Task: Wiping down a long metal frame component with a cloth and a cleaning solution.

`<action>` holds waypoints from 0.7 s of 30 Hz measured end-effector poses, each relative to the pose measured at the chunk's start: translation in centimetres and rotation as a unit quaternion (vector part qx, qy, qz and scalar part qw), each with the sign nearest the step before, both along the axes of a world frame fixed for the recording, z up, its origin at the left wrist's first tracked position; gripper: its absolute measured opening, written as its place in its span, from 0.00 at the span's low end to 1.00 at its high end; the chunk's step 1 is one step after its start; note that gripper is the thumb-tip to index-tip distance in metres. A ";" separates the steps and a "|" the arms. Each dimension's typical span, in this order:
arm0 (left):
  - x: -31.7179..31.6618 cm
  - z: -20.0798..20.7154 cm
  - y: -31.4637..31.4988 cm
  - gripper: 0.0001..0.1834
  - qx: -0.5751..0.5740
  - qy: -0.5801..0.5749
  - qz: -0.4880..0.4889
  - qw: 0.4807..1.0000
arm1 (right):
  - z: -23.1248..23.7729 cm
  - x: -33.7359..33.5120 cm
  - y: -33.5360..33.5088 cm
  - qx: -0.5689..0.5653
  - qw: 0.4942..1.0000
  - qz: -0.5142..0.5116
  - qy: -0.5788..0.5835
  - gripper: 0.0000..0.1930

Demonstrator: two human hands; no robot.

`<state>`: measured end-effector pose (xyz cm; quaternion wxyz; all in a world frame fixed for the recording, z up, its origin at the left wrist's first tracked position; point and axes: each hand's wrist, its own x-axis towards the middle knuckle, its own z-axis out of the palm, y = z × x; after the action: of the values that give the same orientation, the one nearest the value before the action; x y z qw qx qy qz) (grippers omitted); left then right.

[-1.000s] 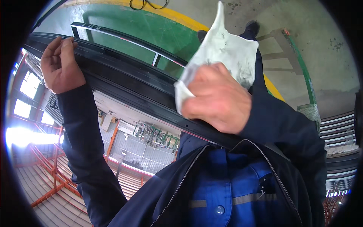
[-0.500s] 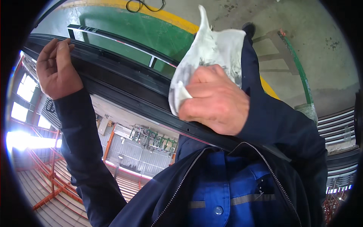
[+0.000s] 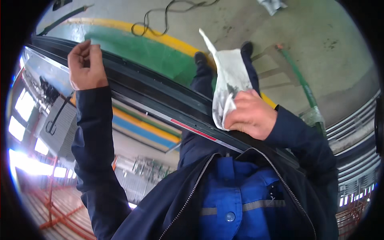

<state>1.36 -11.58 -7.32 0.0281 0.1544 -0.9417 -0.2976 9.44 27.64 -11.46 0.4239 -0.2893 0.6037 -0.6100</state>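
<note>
A long black metal profile runs slantwise in front of me, from the far left to my waist at the right. My right hand grips a white cloth smudged with dark marks. The cloth's bunched lower end lies against the profile, and its loose end hangs beyond it. Over the left part of the profile is my left hand, closed with thumb and fingers curled together. Whatever those fingers may hold is too small or hidden to make out. A red and white strip marks the profile's near side.
Below are a green floor area with a yellow border line and grey concrete. A dark cable lies loosely at the far side. To the right stands a green bar, beside stacked pale metal lengths.
In the picture both hands have shifted right, and the cloth with my right hand. My feet and more floor now show; the black frame bar beyond the profile is out of sight.
</note>
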 end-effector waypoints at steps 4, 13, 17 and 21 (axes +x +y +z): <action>-0.4 -0.3 -1.1 0.14 -0.040 0.014 -0.028 0.999 | 4.2 -1.1 1.4 -0.043 0.856 -0.282 -0.431 0.09; -1.1 0.8 1.6 0.20 -0.193 -0.211 -0.219 0.933 | 10.0 2.9 -2.1 -0.339 0.732 -0.465 -0.364 0.09; 1.0 3.9 11.0 0.41 0.288 -0.247 -0.485 0.788 | 8.7 3.6 -2.9 -0.247 0.698 -0.607 -0.290 0.08; 1.7 4.7 19.0 0.28 0.524 -0.211 -0.408 0.717 | 12.2 1.4 -4.0 -0.220 0.721 -0.620 -0.218 0.09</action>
<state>3.07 7.46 -2.58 -0.3806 -0.1966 -0.5883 -0.6859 10.88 23.61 0.70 -0.0042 0.2056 0.3880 -0.8984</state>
